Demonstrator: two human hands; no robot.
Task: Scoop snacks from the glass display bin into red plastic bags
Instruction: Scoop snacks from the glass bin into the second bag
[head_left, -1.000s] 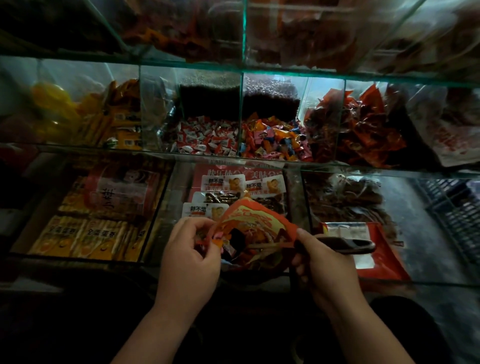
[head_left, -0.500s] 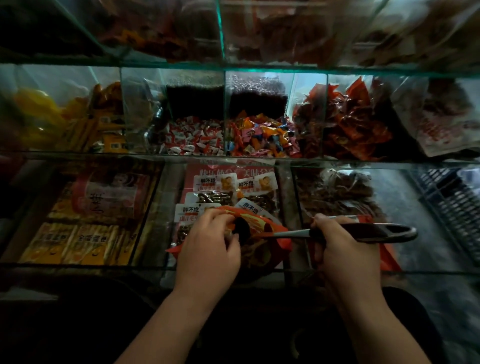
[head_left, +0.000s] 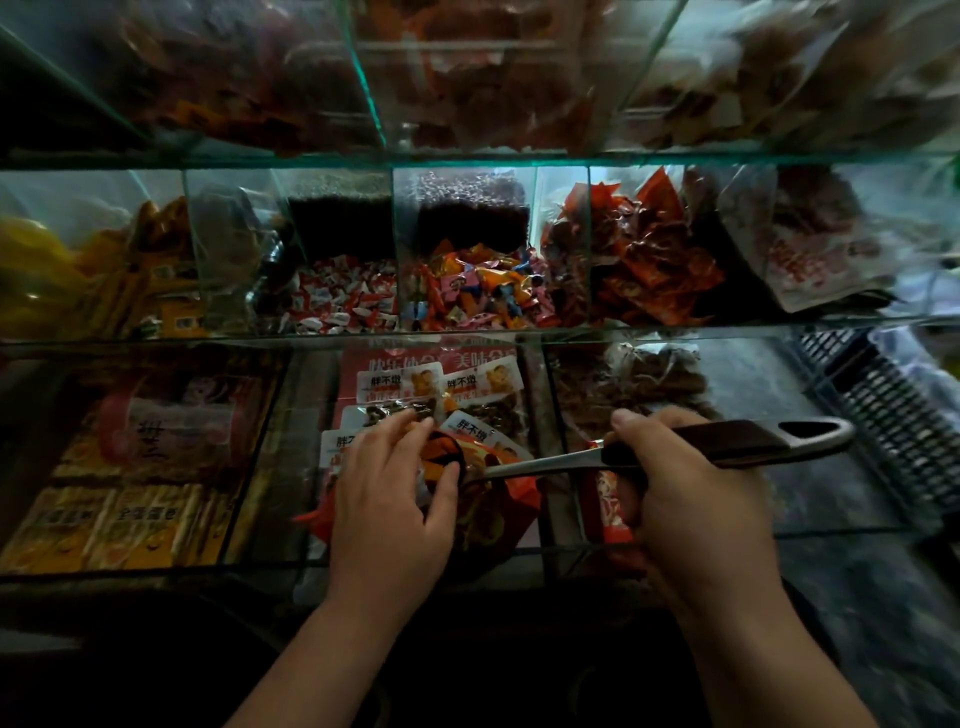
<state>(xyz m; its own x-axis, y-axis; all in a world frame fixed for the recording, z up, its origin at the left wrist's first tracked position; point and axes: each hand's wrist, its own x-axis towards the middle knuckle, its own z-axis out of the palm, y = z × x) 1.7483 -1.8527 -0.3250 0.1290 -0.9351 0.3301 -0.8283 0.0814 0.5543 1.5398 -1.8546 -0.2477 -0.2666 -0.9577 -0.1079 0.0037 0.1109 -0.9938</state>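
My left hand (head_left: 389, 493) holds the rim of a red plastic bag (head_left: 498, 499) over the front middle glass bin (head_left: 540, 395), fingers curled on the bag's edge. My right hand (head_left: 680, 499) grips the black handle of a metal scoop (head_left: 727, 441). The scoop's steel neck reaches left into the bag's mouth, and its bowl is hidden inside. Packaged snacks (head_left: 467, 387) with white labels lie in the bin behind the bag.
A glass shelf edge (head_left: 467, 332) runs across above the hands, with bins of wrapped candies (head_left: 467, 296) and red packets (head_left: 649, 260) behind it. Yellow boxes (head_left: 104, 525) fill the left bin. A red packet (head_left: 608, 504) lies under my right hand. A dark crate (head_left: 893, 415) stands at right.
The scoop has swung level, its handle now pointing right, with its head in the bag. My left hand has shifted right along the bag rim. The bag sits lower.
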